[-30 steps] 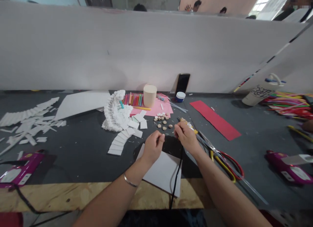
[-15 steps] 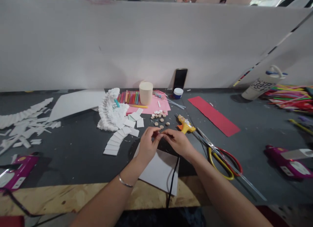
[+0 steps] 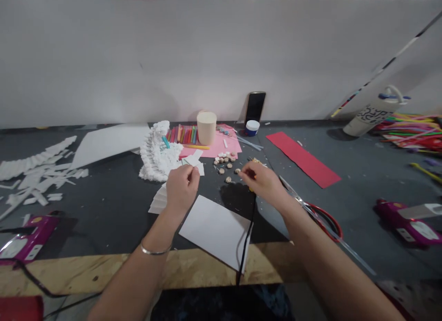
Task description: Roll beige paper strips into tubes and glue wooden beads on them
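Observation:
My left hand [image 3: 182, 185] is closed, thumb pressed against the curled fingers, above the fanned white card pieces [image 3: 159, 200]; whatever it may pinch is too small to make out. My right hand [image 3: 264, 182] is closed too, its fingertips drawn together beside several small round beige pieces [image 3: 228, 179]; anything between them is hidden. Mostly covered by that hand is a yellow glue gun [image 3: 256, 161]. Between my forearms a white sheet [image 3: 214, 229] lies at the table's front edge, with a black cord [image 3: 246, 242] across its right side.
Scissors [image 3: 324, 219] lie under my right forearm. Behind are a cream cup [image 3: 206, 128], a ruffled white piece [image 3: 155, 155], pink paper [image 3: 235, 148], a white-lidded jar [image 3: 252, 128] and a leaning phone [image 3: 255, 107]. A red strip [image 3: 304, 160] lies right, purple tools [image 3: 407, 224] at both sides.
My hands were together over the white sheet; they have moved apart, the left one leftward over the card pieces, the right one rightward over the glue gun. The view has tilted down slightly.

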`<action>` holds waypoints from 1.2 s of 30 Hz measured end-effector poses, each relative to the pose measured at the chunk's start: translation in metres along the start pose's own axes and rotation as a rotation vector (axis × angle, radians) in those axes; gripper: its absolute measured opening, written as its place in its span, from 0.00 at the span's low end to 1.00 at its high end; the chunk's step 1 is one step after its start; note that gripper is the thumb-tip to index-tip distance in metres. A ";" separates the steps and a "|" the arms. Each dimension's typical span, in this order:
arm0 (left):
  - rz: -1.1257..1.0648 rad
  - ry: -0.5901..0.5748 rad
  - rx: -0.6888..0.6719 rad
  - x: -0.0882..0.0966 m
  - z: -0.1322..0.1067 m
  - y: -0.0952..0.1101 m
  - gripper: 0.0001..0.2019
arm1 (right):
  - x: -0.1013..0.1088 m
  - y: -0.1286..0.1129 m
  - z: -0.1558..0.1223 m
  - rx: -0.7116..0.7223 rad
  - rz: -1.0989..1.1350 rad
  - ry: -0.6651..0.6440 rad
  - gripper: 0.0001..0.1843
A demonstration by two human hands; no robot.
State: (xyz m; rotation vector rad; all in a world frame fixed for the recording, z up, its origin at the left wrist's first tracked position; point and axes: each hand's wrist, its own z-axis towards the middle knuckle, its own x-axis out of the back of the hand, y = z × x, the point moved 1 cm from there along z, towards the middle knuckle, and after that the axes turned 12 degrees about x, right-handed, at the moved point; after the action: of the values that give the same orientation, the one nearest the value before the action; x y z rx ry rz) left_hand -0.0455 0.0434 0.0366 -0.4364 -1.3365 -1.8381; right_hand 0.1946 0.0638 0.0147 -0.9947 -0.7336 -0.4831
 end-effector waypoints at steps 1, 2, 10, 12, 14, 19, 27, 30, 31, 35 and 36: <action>0.017 -0.001 -0.034 0.006 0.001 -0.001 0.16 | -0.005 -0.003 0.003 0.053 -0.040 -0.044 0.07; 0.023 -0.005 -0.054 0.012 0.002 -0.002 0.12 | -0.011 -0.004 0.006 0.101 -0.057 -0.099 0.11; 0.161 0.195 0.094 0.077 -0.007 -0.021 0.12 | -0.042 0.010 0.023 0.083 0.177 -0.187 0.06; 0.094 0.138 0.100 0.075 -0.006 -0.019 0.12 | -0.040 0.010 0.022 0.038 0.332 -0.172 0.12; -0.007 -0.007 0.018 0.058 -0.003 -0.011 0.12 | -0.036 0.006 0.019 -0.066 0.624 -0.138 0.17; -0.052 -0.212 -0.215 -0.002 -0.001 0.017 0.09 | -0.025 -0.007 0.009 -0.253 1.082 -0.072 0.25; 0.021 -0.282 -0.316 -0.035 -0.004 0.033 0.05 | -0.012 -0.014 0.000 -0.190 0.907 -0.043 0.22; 0.004 -0.288 -0.237 -0.039 0.006 0.022 0.05 | -0.004 0.000 -0.004 -0.118 0.493 0.070 0.14; 0.010 -0.292 -0.200 -0.041 0.011 0.018 0.05 | -0.001 0.007 -0.006 -0.097 0.323 0.122 0.12; 0.086 -0.298 -0.085 -0.052 0.034 0.010 0.08 | 0.001 0.027 -0.014 -0.047 0.054 0.300 0.10; 0.117 -0.301 -0.080 -0.055 0.039 0.011 0.09 | 0.000 0.028 -0.015 -0.012 0.057 0.328 0.11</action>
State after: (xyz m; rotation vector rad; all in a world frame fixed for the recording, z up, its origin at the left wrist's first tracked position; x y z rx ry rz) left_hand -0.0099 0.0998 0.0206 -0.8435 -1.4043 -1.7827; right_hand 0.2186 0.0637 -0.0072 -0.9171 -0.4079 -0.5848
